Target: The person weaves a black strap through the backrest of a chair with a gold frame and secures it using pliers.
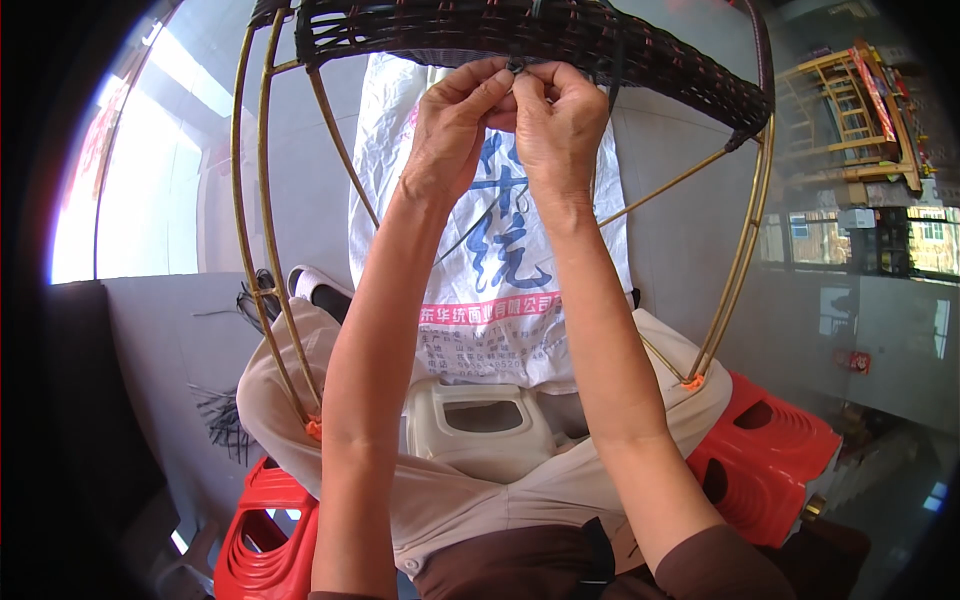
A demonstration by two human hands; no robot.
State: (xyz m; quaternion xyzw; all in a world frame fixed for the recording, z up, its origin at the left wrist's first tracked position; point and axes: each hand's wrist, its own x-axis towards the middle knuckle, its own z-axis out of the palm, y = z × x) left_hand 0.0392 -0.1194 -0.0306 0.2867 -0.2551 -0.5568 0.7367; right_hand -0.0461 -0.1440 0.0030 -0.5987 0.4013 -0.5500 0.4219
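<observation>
My left hand (455, 130) and my right hand (555, 135) meet at the lower edge of a dark woven band (420, 30), fingertips pinched on a black strip (515, 66) at its middle. The band spans a brass-coloured tubular frame (271, 190), whose lower ends with orange ties reach down to my knees. Behind my arms a white printed sack (610, 255) hangs or lies under the band. A thin dark length of strip shows between my forearms. How the strip runs inside my fingers is hidden.
An off-white plastic stool (480, 455) is between my legs. Red plastic stools (760, 470) are at both sides. Loose black strips (225, 420) lie at the left, near my shoe (305, 283). Stacked wooden furniture (850, 120) stands at the far right, beside a bright opening at far left.
</observation>
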